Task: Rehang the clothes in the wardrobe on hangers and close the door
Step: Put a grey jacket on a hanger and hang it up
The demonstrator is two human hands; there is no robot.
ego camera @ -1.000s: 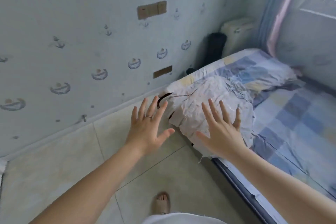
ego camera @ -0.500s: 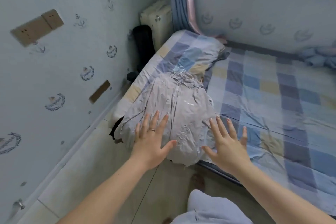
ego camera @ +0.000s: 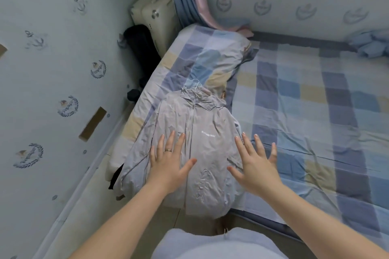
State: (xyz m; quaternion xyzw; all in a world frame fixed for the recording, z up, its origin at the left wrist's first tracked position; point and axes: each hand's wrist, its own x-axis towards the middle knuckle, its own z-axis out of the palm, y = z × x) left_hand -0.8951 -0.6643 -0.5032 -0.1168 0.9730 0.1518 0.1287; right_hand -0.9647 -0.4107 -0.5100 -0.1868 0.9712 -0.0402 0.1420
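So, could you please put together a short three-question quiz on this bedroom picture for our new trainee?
1. True or false: the grey jacket lies front-up on the bed, with a wire hanger at its collar.
2. Which hand wears a ring? A) the left hand B) the right hand C) neither
3. Fill in: both hands are spread ____ over the jacket, gripping nothing.

Key
1. True: the zip and chest lettering face up, and the hook pokes out at the collar.
2. A.
3. Open.
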